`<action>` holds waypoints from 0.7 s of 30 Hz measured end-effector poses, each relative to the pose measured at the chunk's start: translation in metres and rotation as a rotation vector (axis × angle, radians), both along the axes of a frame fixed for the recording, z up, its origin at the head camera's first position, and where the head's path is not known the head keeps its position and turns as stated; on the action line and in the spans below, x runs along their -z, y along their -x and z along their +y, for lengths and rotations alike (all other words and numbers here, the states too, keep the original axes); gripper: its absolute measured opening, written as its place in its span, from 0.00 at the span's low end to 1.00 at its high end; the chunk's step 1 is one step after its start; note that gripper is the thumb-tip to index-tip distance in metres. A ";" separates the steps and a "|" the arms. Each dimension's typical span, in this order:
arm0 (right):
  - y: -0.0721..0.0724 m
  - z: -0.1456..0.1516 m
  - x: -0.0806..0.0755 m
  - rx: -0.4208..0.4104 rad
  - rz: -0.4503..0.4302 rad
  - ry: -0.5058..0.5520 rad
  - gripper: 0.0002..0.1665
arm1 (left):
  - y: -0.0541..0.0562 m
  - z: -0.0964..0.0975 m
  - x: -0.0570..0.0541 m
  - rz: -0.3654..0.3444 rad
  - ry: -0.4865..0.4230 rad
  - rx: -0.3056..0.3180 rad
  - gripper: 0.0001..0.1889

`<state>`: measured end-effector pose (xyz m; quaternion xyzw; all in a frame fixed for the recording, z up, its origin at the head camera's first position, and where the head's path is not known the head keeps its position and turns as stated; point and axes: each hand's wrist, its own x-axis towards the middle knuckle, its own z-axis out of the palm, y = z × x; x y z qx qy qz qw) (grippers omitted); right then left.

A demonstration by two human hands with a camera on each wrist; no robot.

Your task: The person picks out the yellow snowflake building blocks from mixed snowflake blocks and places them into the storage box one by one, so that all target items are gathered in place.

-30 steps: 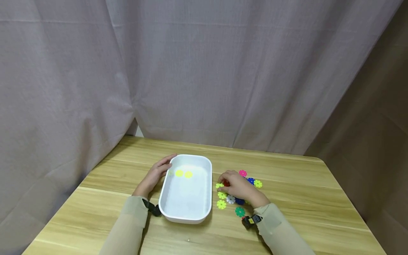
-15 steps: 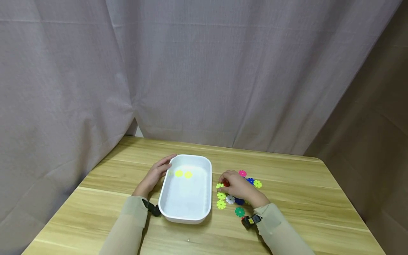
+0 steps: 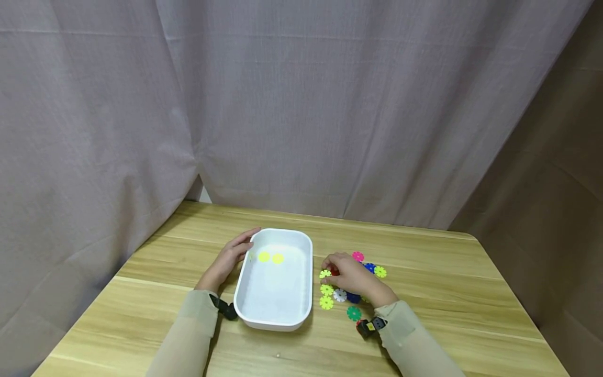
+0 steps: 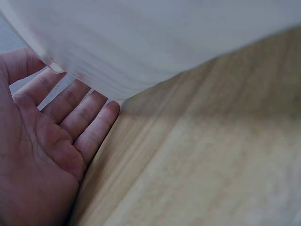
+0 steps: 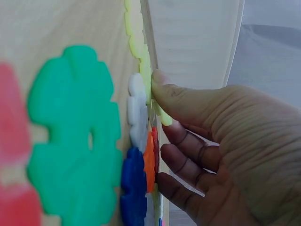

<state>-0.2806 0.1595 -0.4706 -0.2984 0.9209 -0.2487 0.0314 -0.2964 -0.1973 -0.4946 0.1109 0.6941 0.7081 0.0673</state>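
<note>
My left hand [image 3: 229, 262] rests against the left side of a white plastic tray [image 3: 273, 320], fingers extended along its wall and rim. In the left wrist view, the fingers [image 4: 70, 106] lie on the tray's outer side, the little finger close to the tabletop. Two yellow discs [image 3: 278, 258] lie inside, towards the far end. Right of the tray, my right hand [image 3: 352, 273] pinches a yellow notched snowflake disc [image 3: 325, 274] between thumb and index finger; this disc [image 5: 163, 115] shows tilted in the right wrist view. A red disc [image 3: 335, 272] is partly hidden under the hand.
Around my right hand lie yellow discs [image 3: 326, 302], a white disc [image 3: 340, 295], a green disc [image 3: 354, 313], a pink disc [image 3: 358, 256] and blue discs [image 3: 370, 267]. An orange disc [image 5: 149, 162] shows in the right wrist view. Grey curtains [image 3: 301, 115] hang behind the wooden table [image 3: 452, 298].
</note>
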 end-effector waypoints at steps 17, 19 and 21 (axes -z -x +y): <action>0.000 0.005 0.001 -0.064 -0.082 0.125 0.09 | -0.001 0.000 -0.001 0.003 0.018 0.002 0.26; 0.000 0.006 0.001 -0.072 -0.082 0.142 0.10 | -0.001 0.000 -0.001 0.003 0.019 0.003 0.26; 0.001 0.007 0.001 -0.071 -0.087 0.155 0.10 | -0.001 0.000 -0.001 0.004 0.013 0.005 0.26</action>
